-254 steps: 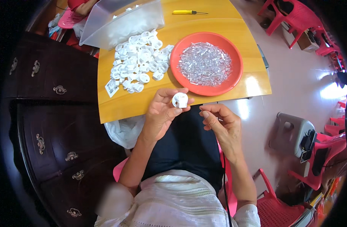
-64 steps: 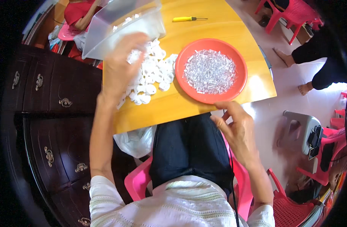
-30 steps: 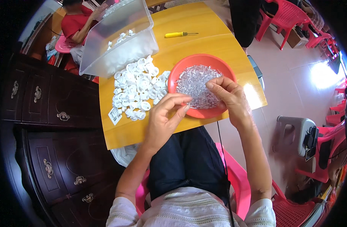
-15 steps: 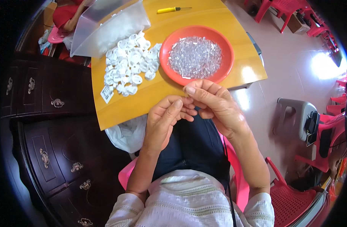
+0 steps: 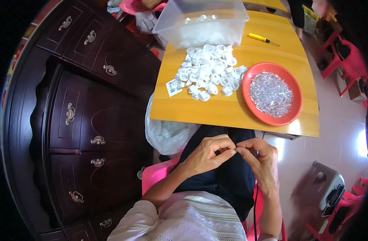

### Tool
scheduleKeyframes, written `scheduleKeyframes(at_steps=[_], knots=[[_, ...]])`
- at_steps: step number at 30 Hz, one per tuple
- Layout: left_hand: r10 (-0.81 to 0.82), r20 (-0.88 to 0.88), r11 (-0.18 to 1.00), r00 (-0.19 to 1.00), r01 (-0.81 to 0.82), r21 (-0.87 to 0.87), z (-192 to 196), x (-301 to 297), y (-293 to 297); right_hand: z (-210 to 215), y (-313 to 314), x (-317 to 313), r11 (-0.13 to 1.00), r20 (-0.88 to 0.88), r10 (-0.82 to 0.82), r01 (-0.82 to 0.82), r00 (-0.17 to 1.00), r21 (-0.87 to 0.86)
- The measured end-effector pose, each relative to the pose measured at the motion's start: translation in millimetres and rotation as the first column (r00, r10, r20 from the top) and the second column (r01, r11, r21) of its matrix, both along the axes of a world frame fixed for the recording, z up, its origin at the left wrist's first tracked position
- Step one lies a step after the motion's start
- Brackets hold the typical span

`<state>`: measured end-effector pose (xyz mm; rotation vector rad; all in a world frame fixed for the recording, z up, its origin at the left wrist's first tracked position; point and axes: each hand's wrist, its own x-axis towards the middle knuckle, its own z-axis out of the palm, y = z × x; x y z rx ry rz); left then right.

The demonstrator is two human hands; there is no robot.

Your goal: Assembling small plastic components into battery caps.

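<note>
Above my lap, my left hand (image 5: 213,153) and my right hand (image 5: 262,161) meet at the fingertips. Both are closed in a pinch, thumb against forefinger. Whatever sits between the fingertips is too small or too hidden to make out. Beyond them on the yellow wooden table (image 5: 180,109), a red-orange round dish (image 5: 298,96) holds many small clear tube-like pieces (image 5: 271,94). To its left lies a loose heap of white ring-shaped plastic parts (image 5: 210,70).
A clear plastic bin (image 5: 200,34) with more white parts stands behind the heap. A yellow-handled screwdriver (image 5: 259,38) lies at the back right, a printed label (image 5: 174,87) at the left. A white plastic bag (image 5: 164,134) hangs below the table edge. Dark drawers (image 5: 91,100) line the left.
The view has turned left, so the table appears further right. My hands have dropped from near the dish to above my lap, and their fingertips have come together.
</note>
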<state>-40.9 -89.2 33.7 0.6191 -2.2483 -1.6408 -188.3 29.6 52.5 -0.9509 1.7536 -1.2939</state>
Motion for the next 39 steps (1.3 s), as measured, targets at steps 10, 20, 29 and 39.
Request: scheduleKeyframes(at_steps=[10,20,29,39], knots=[[-0.144,0.093,0.984,0.985,0.152,-0.097,14,-2,-22,-1,-4,-5,0.996,-0.096,0.088,-0.091,0.991,-0.019],[0.271,-0.001,0.457,0.963,-0.129,-0.88,1,-57,-89,-5,3,-26,0.975,0.32,-0.218,0.222,0.922,0.022],[0.381,0.017,0.427,0.924,-0.16,-0.89,-20,-75,-93,-5,3,-33,0.979,0.273,-0.193,0.205,0.942,-0.013],[0.327,-0.078,0.48,0.942,-0.236,-0.845,-7,-62,-72,-9,2,-29,0.972,0.245,-0.209,0.228,0.947,-0.052]])
